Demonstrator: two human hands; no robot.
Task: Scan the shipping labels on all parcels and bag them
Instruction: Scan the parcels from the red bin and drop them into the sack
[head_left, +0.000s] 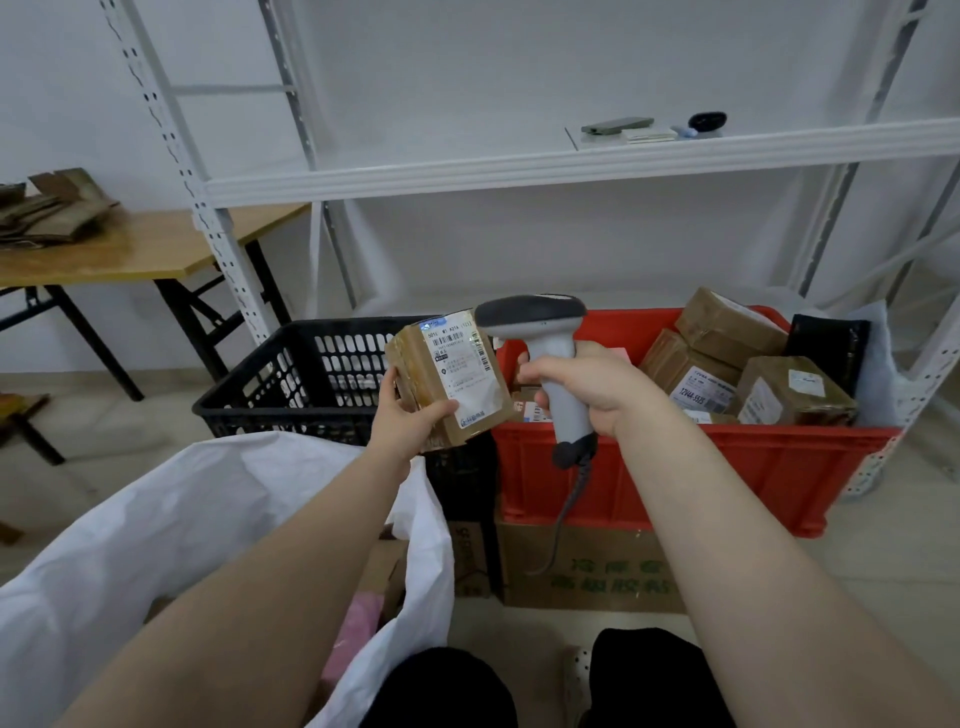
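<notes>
The left hand (402, 413) gripped a box (447, 382) from below, thumb on its label (460, 366), above the black crate (306, 374). The right hand (582, 387) was curled round the scanner (540, 338), its head just beside the box. More parcels (743, 358) lay in the red bin (675, 462); the white bag (208, 519) stood open below.
</notes>
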